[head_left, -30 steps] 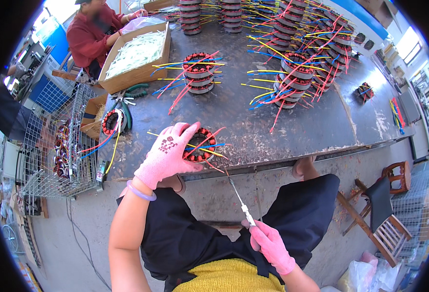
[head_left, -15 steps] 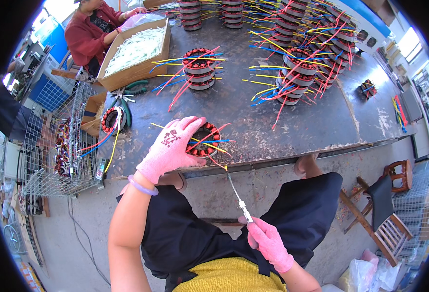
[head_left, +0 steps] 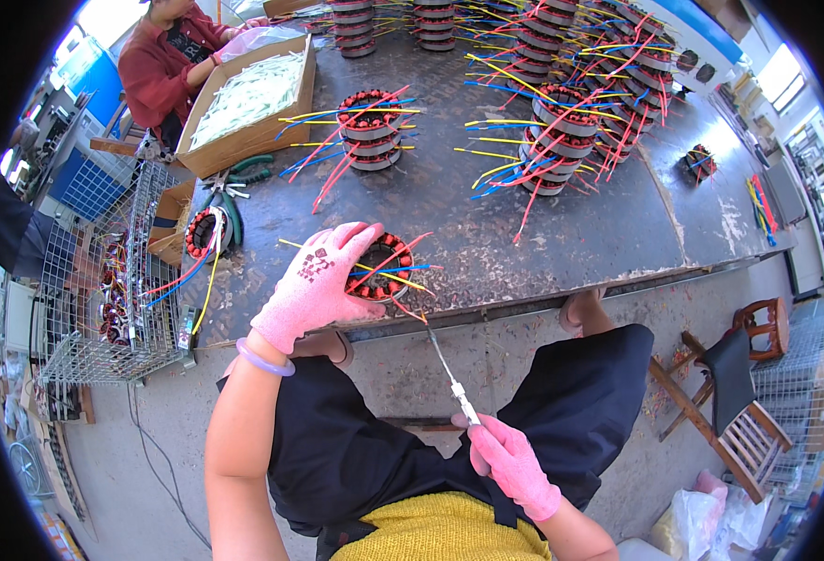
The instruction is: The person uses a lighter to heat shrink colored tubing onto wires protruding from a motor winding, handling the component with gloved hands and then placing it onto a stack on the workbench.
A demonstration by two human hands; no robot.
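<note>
Wound ring core (head_left: 404, 264): located at the front edge of the table (head_left: 487, 224), immediately right of the left hand (head_left: 311, 288), whose fingers and thumb grip its left side. Right hand (head_left: 517, 472), below and to the right, well apart from the core, is closed around a white-handled rod tool (head_left: 462, 400); the rod's tip meets a red lead's end. Beyond the core stands a short stack of similar cores (head_left: 372, 150). Farther left: green-handled pliers (head_left: 233, 208) and an open carton (head_left: 307, 89) of pale strips.
</note>
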